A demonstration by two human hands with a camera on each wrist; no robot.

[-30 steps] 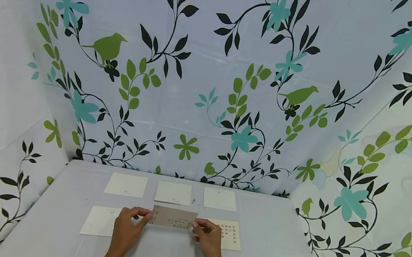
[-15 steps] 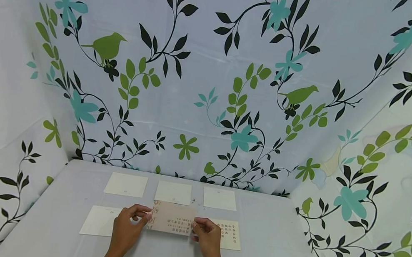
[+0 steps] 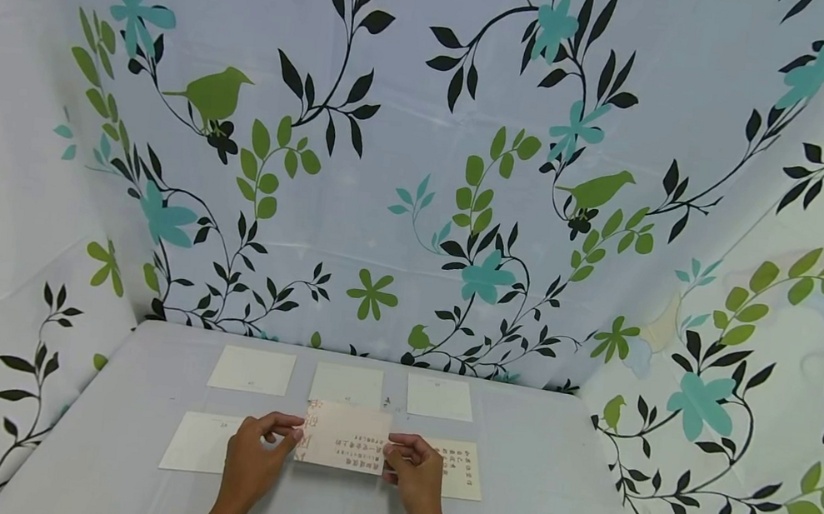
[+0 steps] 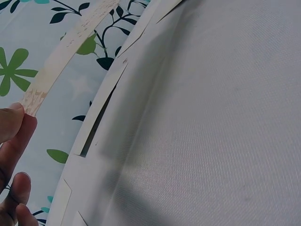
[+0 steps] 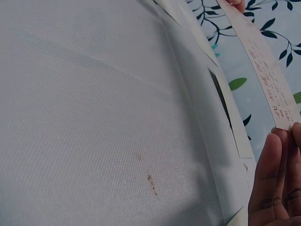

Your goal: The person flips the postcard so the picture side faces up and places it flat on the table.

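Note:
Between both hands a pale card (image 3: 346, 436) with brownish-red printed characters is held up above the table. My left hand (image 3: 257, 452) pinches its left edge between thumb and fingers. At the opposite edge, my right hand (image 3: 415, 477) pinches the card too. The left wrist view shows the card (image 4: 59, 59) nearly edge-on, gripped at its near end by the left hand (image 4: 14, 146). In the right wrist view the printed card (image 5: 265, 70) slants up from the right hand (image 5: 277, 174), with a fingertip of the other hand at its far end.
Three pale cards lie in the back row: left (image 3: 253, 370), middle (image 3: 347, 386) and right (image 3: 439, 398). Nearer, a blank-looking card (image 3: 196, 442) lies partly behind the left hand and a printed card (image 3: 462, 470) behind the right. A patterned curtain (image 3: 392, 163) hangs behind the white-covered table (image 3: 552, 506).
The held card has tipped from a steep, shaded angle so that its printed face shows broader and brighter. Both hands stay in nearly the same place and keep their pinch.

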